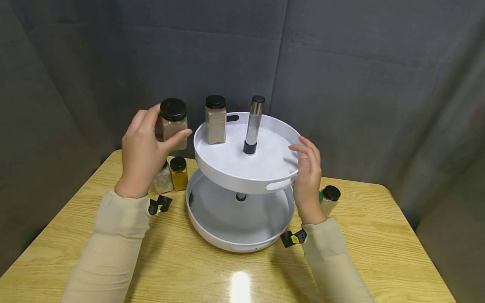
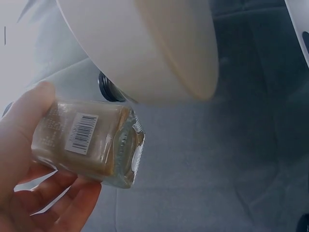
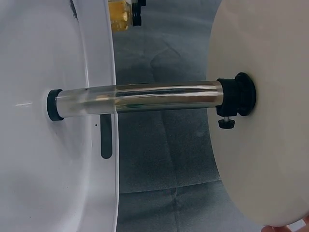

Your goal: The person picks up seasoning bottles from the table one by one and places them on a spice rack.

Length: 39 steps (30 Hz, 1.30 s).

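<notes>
My left hand (image 1: 141, 145) holds a square glass spice jar (image 1: 173, 128) with a black lid, thumb on the near side, raised left of a white two-tier turntable. In the left wrist view the jar (image 2: 96, 145) shows a barcode label and pale brown contents. A similar jar (image 1: 217, 124) stands on the left of the upper tray (image 1: 242, 164), near the metal post (image 1: 254, 126). At the right rim of that tray, my right hand (image 1: 308, 181) grips the edge, fingers bent over it. Its fingertips (image 3: 276, 228) show at the tray's edge in the right wrist view.
Below is the wider lower tray (image 1: 242, 219). Left of it on the wooden table (image 1: 212, 277) stand a jar with yellow contents (image 1: 179, 177) and a pale one (image 1: 163, 181). Another jar (image 1: 329, 204) is behind my right wrist. Grey cloth (image 1: 341, 84) hangs behind.
</notes>
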Available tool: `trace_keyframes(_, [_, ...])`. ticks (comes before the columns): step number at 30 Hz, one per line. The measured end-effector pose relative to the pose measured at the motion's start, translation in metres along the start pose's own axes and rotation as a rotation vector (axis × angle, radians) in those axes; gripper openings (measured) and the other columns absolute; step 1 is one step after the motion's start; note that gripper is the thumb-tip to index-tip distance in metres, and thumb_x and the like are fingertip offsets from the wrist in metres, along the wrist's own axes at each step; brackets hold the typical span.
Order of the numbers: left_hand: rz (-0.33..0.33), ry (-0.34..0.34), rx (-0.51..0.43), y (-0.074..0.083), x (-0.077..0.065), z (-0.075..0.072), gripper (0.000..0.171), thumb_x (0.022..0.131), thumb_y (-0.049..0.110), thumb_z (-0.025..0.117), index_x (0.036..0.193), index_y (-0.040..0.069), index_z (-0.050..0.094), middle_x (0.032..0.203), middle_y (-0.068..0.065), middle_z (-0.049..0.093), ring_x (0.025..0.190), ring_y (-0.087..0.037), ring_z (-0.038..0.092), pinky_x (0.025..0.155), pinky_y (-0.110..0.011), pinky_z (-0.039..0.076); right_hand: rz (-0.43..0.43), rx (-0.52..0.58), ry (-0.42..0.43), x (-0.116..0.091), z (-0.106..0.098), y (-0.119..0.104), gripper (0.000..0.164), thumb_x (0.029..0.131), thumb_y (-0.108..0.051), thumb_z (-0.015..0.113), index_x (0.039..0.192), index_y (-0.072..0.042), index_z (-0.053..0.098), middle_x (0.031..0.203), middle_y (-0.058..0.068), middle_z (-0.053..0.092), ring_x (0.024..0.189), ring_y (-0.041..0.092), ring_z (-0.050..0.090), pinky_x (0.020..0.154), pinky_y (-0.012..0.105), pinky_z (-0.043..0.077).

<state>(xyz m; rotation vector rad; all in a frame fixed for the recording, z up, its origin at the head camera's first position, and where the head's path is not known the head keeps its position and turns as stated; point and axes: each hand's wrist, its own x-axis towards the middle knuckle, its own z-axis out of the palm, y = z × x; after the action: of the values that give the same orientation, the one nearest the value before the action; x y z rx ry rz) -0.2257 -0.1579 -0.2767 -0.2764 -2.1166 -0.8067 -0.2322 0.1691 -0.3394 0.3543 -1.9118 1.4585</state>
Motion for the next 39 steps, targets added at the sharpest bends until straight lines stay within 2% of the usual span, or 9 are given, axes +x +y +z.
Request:
trace_keyframes(10, [0.030, 0.003, -0.024, 0.012, 0.009, 0.001, 0.062, 0.081, 0.031, 0.087, 0.129, 0.000, 0.063, 0.096, -0.018, 0.056, 0.085, -0.031, 0.054, 0.069, -0.040, 0.044, 0.000, 0.007, -0.002, -0.001, 0.001, -0.002, 0.044, 0.104, -0.027, 0.037, 0.113, 0.008, 0.063, 0.148, 0.010, 0.046, 0.141, 0.023, 0.036, 0.117, 0.046, 0.027])
trace_keyframes(22, [0.059, 0.000, -0.086, 0.028, 0.017, 0.005, 0.066, 0.080, 0.031, 0.088, 0.132, -0.001, 0.062, 0.106, -0.020, 0.059, 0.091, -0.031, 0.056, 0.075, -0.042, 0.052, -0.012, 0.009, 0.007, -0.002, 0.001, -0.003, 0.045, 0.103, -0.027, 0.038, 0.113, 0.008, 0.064, 0.147, 0.011, 0.047, 0.141, 0.024, 0.037, 0.117, 0.044, 0.027])
trace_keyframes(39, [0.070, -0.068, -0.142, 0.044, 0.014, 0.018, 0.064, 0.081, 0.027, 0.088, 0.132, -0.001, 0.061, 0.109, -0.019, 0.061, 0.092, -0.030, 0.058, 0.075, -0.040, 0.056, -0.018, 0.009, 0.003, -0.002, 0.002, -0.002, 0.044, 0.103, -0.026, 0.037, 0.113, 0.006, 0.065, 0.147, 0.011, 0.047, 0.141, 0.024, 0.037, 0.117, 0.047, 0.027])
